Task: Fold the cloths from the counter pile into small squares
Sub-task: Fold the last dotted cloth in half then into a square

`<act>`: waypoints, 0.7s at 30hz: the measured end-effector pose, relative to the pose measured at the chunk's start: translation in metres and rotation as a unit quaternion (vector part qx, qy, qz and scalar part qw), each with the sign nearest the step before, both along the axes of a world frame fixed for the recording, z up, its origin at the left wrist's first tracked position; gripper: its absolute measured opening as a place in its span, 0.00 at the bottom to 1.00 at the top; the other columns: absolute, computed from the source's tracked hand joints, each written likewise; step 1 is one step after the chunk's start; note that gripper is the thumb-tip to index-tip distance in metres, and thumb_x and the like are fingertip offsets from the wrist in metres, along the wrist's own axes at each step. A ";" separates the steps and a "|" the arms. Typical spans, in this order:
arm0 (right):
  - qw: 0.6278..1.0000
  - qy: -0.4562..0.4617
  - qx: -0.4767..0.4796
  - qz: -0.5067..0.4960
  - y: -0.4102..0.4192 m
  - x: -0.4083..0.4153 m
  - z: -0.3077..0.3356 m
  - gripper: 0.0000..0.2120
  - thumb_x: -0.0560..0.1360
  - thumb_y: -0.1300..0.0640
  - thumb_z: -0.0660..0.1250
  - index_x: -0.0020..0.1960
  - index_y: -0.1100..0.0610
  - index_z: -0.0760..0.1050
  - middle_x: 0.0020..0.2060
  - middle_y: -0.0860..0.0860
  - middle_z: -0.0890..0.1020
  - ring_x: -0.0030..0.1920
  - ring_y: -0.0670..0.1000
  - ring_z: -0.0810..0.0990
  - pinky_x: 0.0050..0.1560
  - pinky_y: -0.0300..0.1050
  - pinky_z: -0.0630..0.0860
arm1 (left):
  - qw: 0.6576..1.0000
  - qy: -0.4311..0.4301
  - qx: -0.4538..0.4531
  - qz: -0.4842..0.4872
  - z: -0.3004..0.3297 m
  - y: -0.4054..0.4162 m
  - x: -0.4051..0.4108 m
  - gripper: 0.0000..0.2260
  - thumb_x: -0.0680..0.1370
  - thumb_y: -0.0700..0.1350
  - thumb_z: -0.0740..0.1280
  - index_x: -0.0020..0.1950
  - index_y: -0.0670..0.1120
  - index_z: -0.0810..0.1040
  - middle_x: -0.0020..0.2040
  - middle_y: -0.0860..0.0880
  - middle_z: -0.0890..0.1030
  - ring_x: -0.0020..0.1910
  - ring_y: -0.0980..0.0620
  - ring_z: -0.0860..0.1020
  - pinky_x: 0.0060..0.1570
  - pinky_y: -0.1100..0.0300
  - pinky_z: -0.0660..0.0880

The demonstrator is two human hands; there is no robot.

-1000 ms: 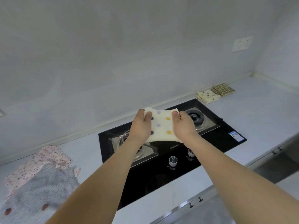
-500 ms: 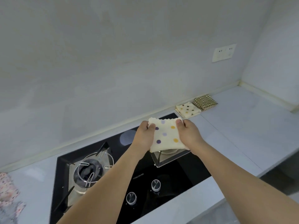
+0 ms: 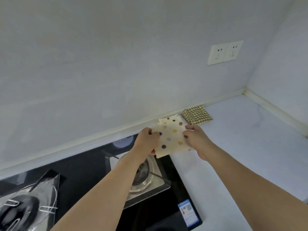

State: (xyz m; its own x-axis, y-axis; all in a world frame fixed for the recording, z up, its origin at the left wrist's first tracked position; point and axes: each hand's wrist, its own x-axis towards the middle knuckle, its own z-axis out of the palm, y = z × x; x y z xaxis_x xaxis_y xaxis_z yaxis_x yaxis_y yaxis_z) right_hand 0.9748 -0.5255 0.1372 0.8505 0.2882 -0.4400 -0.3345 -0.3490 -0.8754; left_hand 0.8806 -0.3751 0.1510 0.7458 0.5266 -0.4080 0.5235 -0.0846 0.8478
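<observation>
A folded cream cloth with purple, yellow and grey dots (image 3: 171, 140) is held in the air over the right end of the hob. My left hand (image 3: 146, 144) grips its left edge and my right hand (image 3: 196, 140) grips its right edge, thumbs on top. Just behind it, a folded cream cloth with brown and yellow dots (image 3: 173, 121) lies on the counter by the wall, partly hidden by the held cloth. A folded green-checked cloth (image 3: 196, 115) lies to its right. The unfolded pile is out of view.
A black glass gas hob (image 3: 93, 170) with two burners fills the lower left. The pale counter (image 3: 241, 155) stretches right to a corner. A double wall socket (image 3: 225, 52) sits above the folded cloths.
Both hands have carried the dotted cloth to the right, from over the middle of the hob to its right end, close to the folded cloths. The pile at the left has left the view.
</observation>
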 end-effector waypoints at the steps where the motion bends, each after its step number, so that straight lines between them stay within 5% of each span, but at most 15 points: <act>1: 1.000 -0.007 -0.002 0.007 0.003 0.024 -0.008 0.17 0.77 0.61 0.59 0.65 0.51 0.68 0.58 0.52 0.75 0.55 0.53 0.76 0.45 0.46 0.76 | 1.000 0.001 0.005 0.018 -0.007 0.000 0.021 0.04 0.81 0.43 0.60 0.51 0.45 0.73 0.47 0.44 0.78 0.43 0.45 0.80 0.25 0.59 0.78; 8: 0.993 -0.088 -0.050 0.060 0.033 0.142 -0.060 0.15 0.78 0.64 0.57 0.63 0.54 0.70 0.50 0.49 0.76 0.46 0.48 0.75 0.40 0.42 0.72 | 0.994 -0.004 -0.005 0.107 -0.068 0.008 0.133 0.05 0.78 0.40 0.60 0.42 0.44 0.70 0.42 0.46 0.78 0.42 0.40 0.81 0.37 0.46 0.82; 12: 0.982 -0.140 -0.092 0.088 0.041 0.179 -0.091 0.11 0.80 0.61 0.57 0.61 0.55 0.70 0.46 0.46 0.75 0.44 0.48 0.74 0.44 0.45 0.71 | 0.991 0.017 0.041 0.129 -0.104 0.018 0.177 0.07 0.77 0.40 0.59 0.39 0.45 0.65 0.33 0.47 0.69 0.32 0.46 0.70 0.22 0.63 0.70; 15: 0.973 -0.164 -0.118 0.113 0.045 0.195 -0.113 0.10 0.80 0.60 0.58 0.61 0.55 0.70 0.52 0.50 0.77 0.49 0.51 0.75 0.46 0.45 0.70 | 0.988 0.036 0.066 0.135 -0.128 0.025 0.195 0.09 0.76 0.41 0.58 0.37 0.47 0.61 0.33 0.48 0.66 0.32 0.47 0.66 0.29 0.60 0.64; 21: 0.960 -0.174 -0.159 0.152 0.049 0.192 -0.136 0.11 0.80 0.59 0.57 0.62 0.58 0.69 0.51 0.52 0.76 0.47 0.52 0.74 0.45 0.45 0.70 | 0.982 0.076 0.041 0.168 -0.159 0.026 0.197 0.08 0.75 0.43 0.57 0.36 0.48 0.62 0.46 0.48 0.84 0.38 0.41 0.82 0.32 0.59 0.66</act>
State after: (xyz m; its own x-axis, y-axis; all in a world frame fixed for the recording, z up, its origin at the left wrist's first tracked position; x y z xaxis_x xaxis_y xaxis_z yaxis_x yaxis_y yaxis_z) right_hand 1.1671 -0.4760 0.0008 0.8603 0.4439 -0.2508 0.1187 -0.6527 -0.7482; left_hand 1.0774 -0.3491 -0.0083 0.4585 0.7682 -0.4469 0.6539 0.0489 0.7550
